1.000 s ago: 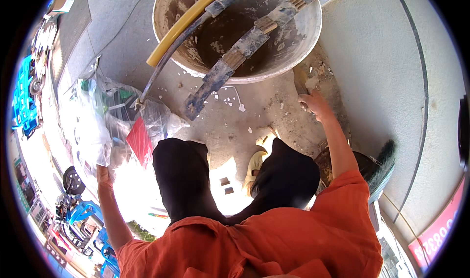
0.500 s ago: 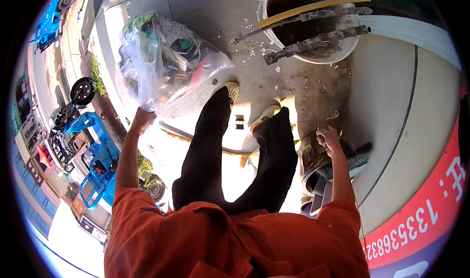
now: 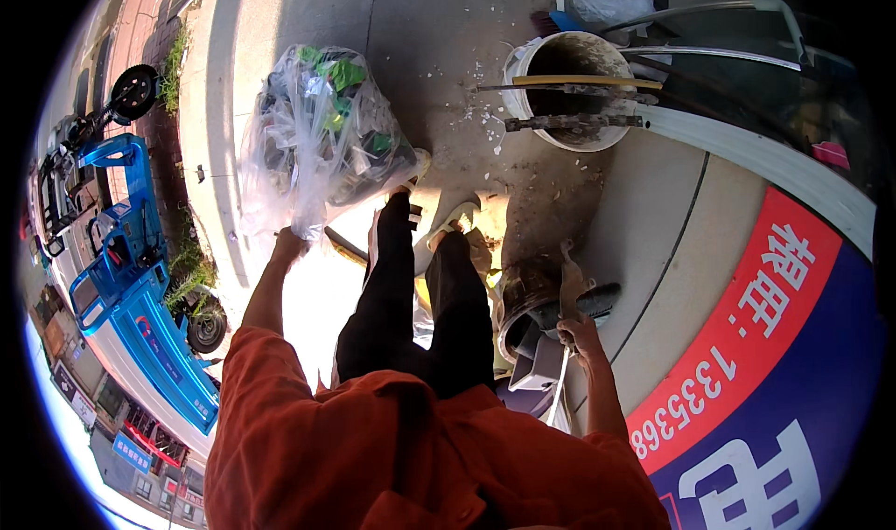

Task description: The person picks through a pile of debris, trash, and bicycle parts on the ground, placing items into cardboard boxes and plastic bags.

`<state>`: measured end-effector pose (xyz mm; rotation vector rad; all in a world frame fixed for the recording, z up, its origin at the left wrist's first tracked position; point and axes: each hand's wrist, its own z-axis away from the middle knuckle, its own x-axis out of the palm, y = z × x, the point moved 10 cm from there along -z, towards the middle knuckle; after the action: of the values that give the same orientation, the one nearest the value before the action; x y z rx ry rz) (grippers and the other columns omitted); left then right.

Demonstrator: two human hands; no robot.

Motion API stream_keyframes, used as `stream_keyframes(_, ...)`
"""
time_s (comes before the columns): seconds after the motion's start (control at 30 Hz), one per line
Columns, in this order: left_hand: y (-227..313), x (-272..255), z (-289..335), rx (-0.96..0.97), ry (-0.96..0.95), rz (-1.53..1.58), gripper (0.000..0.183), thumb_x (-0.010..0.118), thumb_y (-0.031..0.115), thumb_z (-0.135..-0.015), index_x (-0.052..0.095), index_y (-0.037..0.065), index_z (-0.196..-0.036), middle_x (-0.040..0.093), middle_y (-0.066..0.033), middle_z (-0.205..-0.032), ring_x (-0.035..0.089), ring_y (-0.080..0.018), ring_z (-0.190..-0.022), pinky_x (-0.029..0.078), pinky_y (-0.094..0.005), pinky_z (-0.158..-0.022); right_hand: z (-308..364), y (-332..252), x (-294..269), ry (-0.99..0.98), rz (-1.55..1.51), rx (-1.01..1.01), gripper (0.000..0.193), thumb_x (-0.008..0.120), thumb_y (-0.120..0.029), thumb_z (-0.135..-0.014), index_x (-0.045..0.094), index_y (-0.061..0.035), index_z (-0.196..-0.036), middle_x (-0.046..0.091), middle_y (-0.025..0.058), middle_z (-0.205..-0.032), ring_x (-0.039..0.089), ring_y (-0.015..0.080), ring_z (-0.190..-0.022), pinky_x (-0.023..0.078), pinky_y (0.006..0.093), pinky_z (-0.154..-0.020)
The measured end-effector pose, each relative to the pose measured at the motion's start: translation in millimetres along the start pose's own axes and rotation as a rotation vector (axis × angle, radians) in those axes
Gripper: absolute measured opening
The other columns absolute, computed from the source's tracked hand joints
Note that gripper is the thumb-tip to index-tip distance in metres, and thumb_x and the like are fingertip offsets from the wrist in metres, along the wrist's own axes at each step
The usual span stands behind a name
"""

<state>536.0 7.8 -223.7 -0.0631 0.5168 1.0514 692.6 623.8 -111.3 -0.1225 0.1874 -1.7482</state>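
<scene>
My left hand [image 3: 289, 245] is closed round the gathered neck of a clear plastic bag [image 3: 322, 147]. The bag is full of mixed scraps, some green and some white, and rests low on the pavement left of my feet. On the right, my right hand [image 3: 581, 337] is closed on a long thin strip [image 3: 571, 287]. Brownish and ragged above the hand, the strip seems to run on below it as a white band; its exact kind cannot be made out. Just left of that hand stands a dark, dirty bucket [image 3: 511, 329] with a grey box [image 3: 539, 362] beside it.
Ahead stands a white bucket [image 3: 515, 96] with a yellowish rod [image 3: 588, 80] and a dark bar [image 3: 579, 121] across it. White flakes litter the ground nearby. A blue three-wheeled cart [image 3: 154, 329] is at left; a red and blue sign [image 3: 737, 362] borders the right.
The view has shifted and turned. My left hand still grips the bag. The strip at my right hand now shows clearly, upright above the fist.
</scene>
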Motion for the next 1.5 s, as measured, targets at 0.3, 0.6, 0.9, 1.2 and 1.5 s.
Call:
stream_keyframes(0.3,-16,12,69,0.282,0.126,-0.120,0.024,0.046,0.013,-0.071,0.058,-0.001,-0.087,0.057,-0.0241,-0.084,0.056,-0.0352,-0.082,0.044,-0.0412,-0.067,77,-25,-47,0.133,0.156,-0.072,0.008,0.055,-0.008,-0.067,0.048,-0.0041,-0.069,0.048,0.0036,-0.055,0.046,0.0108,-0.044,0.036,0.0224,-0.039)
stream_keyframes(0.6,-41,74,103,0.316,0.048,-0.354,0.031,0.045,0.012,-0.068,0.052,0.000,-0.096,0.054,-0.0237,-0.093,0.052,-0.0373,-0.087,0.041,-0.0420,-0.079,99,-69,-25,0.133,0.251,-0.128,0.010,0.055,-0.008,-0.068,0.050,-0.0058,-0.060,0.049,0.0022,-0.052,0.043,0.0092,-0.041,0.031,0.0225,-0.037)
stream_keyframes(0.9,-18,-25,65,0.186,-0.047,-0.391,0.030,0.057,0.017,-0.062,0.059,0.006,-0.089,0.054,-0.0194,-0.102,0.053,-0.0301,-0.093,0.042,-0.0350,-0.081,118,-186,54,0.113,0.124,-0.101,0.011,0.055,-0.008,-0.068,0.050,-0.0012,-0.061,0.049,0.0066,-0.054,0.046,0.0120,-0.044,0.034,0.0231,-0.038)
stream_keyframes(1.2,205,-175,28,0.186,-0.121,0.360,0.021,0.053,0.018,-0.075,0.058,0.005,-0.091,0.060,-0.0084,-0.086,0.058,-0.0221,-0.074,0.046,-0.0333,-0.062,95,-425,210,-0.024,0.300,-0.408,0.008,0.056,-0.010,-0.069,0.052,-0.0036,-0.071,0.050,0.0027,-0.056,0.047,0.0109,-0.045,0.037,0.0228,-0.041)
stream_keyframes(1.5,508,-121,141,0.328,-0.956,0.710,0.054,0.046,0.042,-0.081,0.038,0.002,-0.116,0.048,-0.0107,-0.112,0.049,-0.0238,-0.099,0.038,-0.0386,-0.083,130,-602,403,-0.235,1.013,-0.761,0.029,0.058,-0.021,-0.062,0.051,0.0049,-0.073,0.052,0.0084,-0.057,0.050,0.0169,-0.050,0.041,0.0299,-0.048)
